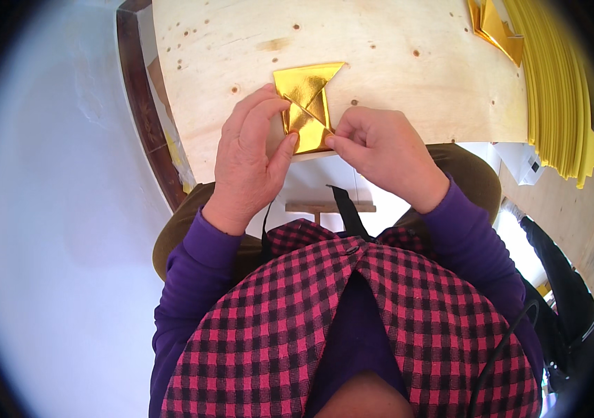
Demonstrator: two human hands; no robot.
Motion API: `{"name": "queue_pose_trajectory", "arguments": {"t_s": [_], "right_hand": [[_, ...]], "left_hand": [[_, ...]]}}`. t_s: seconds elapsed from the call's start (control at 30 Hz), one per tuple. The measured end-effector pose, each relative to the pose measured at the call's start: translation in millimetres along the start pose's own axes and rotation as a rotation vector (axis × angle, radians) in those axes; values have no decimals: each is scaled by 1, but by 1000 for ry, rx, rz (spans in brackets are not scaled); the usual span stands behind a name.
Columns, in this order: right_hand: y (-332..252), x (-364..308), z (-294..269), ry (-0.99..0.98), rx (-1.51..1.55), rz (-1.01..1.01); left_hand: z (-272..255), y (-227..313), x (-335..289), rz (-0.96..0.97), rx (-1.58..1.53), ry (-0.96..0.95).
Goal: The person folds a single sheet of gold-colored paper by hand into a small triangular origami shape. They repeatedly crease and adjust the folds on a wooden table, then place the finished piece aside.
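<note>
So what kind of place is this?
Probably a small craft workshop for paper folding. A folded gold foil paper piece lies under both hands on a pale plywood worktable, with a tall stack of yellow sheets and finished gold pieces nearby.
</note>
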State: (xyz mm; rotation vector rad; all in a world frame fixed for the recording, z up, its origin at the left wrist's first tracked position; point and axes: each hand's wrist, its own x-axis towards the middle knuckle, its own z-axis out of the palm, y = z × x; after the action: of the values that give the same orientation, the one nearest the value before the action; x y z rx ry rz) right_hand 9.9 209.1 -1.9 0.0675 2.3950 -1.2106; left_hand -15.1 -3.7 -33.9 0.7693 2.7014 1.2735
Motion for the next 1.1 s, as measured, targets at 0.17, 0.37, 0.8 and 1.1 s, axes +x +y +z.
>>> {"name": "queue_pose_trajectory", "arguments": {"t_s": [0.17, 0.37, 0.8, 1.1], "right_hand": [[8, 0, 6, 49, -32, -38], [17, -5, -4, 79, -22, -78], [31, -51, -12, 189, 250, 80], [50, -77, 45, -11, 850, 239]], "left_hand": [[-1, 6, 3, 25, 144, -48], [3, 23, 16, 29, 218, -149], [10, 37, -5, 44, 333, -116], [23, 40, -9, 56, 302, -31]]}}
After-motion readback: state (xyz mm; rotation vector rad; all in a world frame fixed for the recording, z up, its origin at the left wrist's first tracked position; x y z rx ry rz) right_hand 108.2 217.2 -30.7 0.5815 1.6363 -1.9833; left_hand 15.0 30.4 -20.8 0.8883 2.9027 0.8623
